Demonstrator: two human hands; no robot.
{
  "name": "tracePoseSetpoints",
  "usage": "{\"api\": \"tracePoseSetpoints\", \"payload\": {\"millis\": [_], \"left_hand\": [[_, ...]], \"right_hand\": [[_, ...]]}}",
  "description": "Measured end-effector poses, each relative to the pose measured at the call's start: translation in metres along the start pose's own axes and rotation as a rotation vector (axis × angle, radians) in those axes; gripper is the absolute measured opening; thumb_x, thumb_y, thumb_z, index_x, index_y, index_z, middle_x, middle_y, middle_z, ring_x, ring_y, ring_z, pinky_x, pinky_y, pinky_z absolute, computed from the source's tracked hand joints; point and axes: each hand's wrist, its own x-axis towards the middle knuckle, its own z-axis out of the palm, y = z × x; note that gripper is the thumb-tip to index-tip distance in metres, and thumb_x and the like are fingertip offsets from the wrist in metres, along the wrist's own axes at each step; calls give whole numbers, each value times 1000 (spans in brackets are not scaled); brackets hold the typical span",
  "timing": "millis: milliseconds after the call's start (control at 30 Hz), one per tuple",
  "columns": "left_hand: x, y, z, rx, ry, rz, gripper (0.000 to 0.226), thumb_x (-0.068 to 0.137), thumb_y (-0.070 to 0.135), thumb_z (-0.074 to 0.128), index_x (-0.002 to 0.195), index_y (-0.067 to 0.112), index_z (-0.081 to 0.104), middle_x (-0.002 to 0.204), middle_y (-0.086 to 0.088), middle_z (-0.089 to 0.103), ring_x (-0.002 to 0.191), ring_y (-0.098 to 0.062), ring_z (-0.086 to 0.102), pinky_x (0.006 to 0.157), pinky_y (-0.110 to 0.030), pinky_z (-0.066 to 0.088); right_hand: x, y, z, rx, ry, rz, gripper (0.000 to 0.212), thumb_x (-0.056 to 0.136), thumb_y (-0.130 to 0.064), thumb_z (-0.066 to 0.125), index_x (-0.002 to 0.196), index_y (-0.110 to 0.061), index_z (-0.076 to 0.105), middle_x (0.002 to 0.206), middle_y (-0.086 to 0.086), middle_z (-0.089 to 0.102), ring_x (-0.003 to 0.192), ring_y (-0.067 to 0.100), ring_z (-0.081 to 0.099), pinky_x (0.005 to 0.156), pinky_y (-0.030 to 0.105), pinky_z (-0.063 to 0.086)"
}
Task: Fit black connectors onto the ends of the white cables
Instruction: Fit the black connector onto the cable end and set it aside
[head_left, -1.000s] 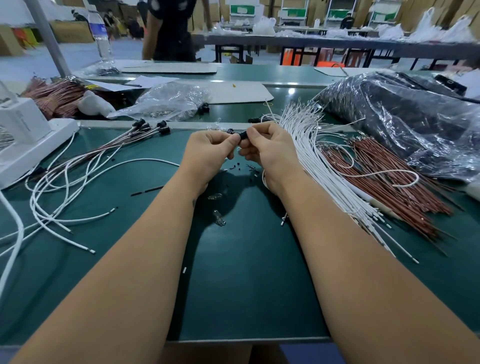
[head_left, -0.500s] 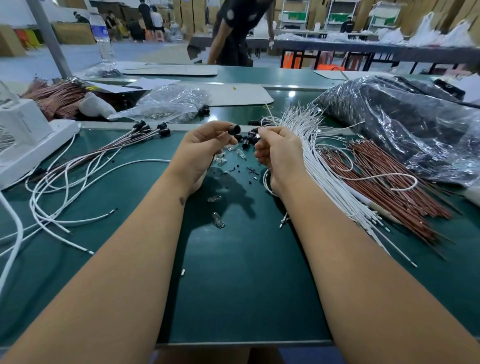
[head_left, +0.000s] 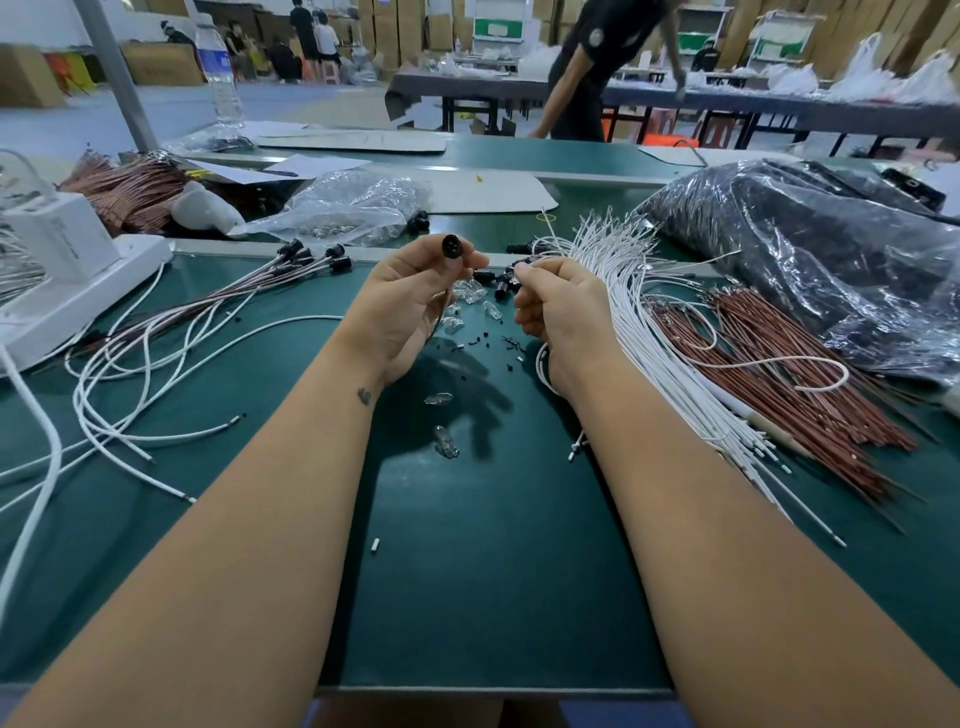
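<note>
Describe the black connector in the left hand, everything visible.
The black connector is a small round piece, dark and matte like plastic, with its open end turned toward the camera, showing a hollow bore. The left hand pinches it between thumb and fingertips, raised above the green table. A thin dark lead seems to hang below the grip. The right hand is apart from it. More loose black connectors lie on the table between the hands.

Left hand (head_left: 402, 306) pinching black connector (head_left: 451, 246), right hand (head_left: 558, 306) curled round white cable (head_left: 543, 364), green table (head_left: 493, 571)
</note>
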Motion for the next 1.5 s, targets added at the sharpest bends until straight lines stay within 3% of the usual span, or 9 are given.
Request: {"api": "tracePoseSetpoints", "payload": {"millis": [133, 300, 433, 633, 800, 1100, 1300, 1500], "left_hand": [[2, -1, -2, 61, 14, 0, 28, 96, 5, 51, 82, 21, 70, 80, 5, 72, 76, -8, 61, 69, -17, 44], [5, -8, -1, 491, 153, -16, 21, 94, 2, 52, 91, 14, 68, 67, -2, 60, 50, -5, 43, 53, -15, 35], [4, -11, 1, 630, 138, 18, 8, 94, 10, 59, 93, 12, 66, 74, -10, 54, 64, -13, 46, 58, -13, 38], [5, -15, -1, 691, 153, 46, 9, 92, 10, 62, 97, 7, 68, 68, -6, 51, 55, -7, 43, 54, -11, 37], [4, -15, -1, 699, 137, 50, 6, 92, 11, 63, 91, 14, 68, 67, -5, 52, 53, -4, 44, 55, -10, 38], [3, -14, 1, 700, 97, 41, 17, 92, 13, 63, 80, 26, 66, 70, -8, 54, 65, -16, 50, 65, -23, 42], [4, -15, 0, 749, 92, 55, 18, 91, 15, 64, 78, 27, 67, 63, 3, 62, 60, -11, 52, 62, -20, 43], [5, -18, -5, 777, 117, 85, 14, 89, 8, 64, 80, 17, 70, 60, 2, 62, 47, 0, 43, 49, -12, 35]], "right_hand": [[0, 0, -1, -3, -2, -7, 13, 89, -3, 60, 78, -12, 60, 61, 2, 56, 51, 12, 49, 48, 19, 40], [-1, -1, -3, 37, -32, -30, 14, 86, 1, 58, 82, -12, 61, 62, 2, 56, 52, 13, 50, 48, 21, 41], [1, -3, -6, 126, -78, 1, 13, 91, -4, 59, 81, -12, 63, 61, 3, 61, 54, 15, 56, 51, 23, 46], [1, -1, -7, 73, -90, 15, 22, 93, -8, 58, 72, -11, 60, 53, -1, 62, 46, 12, 56, 46, 21, 45], [1, -1, -6, 67, -79, 2, 21, 93, -11, 61, 72, -12, 59, 52, -2, 62, 45, 11, 55, 46, 20, 44], [1, 2, -4, -10, -82, -43, 21, 92, -9, 62, 72, -12, 61, 57, -1, 61, 48, 10, 55, 48, 19, 45], [1, 0, -5, -18, -81, -19, 17, 91, -6, 63, 77, -12, 59, 63, 3, 58, 51, 11, 53, 50, 20, 44], [-1, 0, -2, -154, -126, -24, 19, 93, -7, 61, 76, -11, 54, 64, 5, 60, 47, 8, 53, 47, 17, 45]]}}
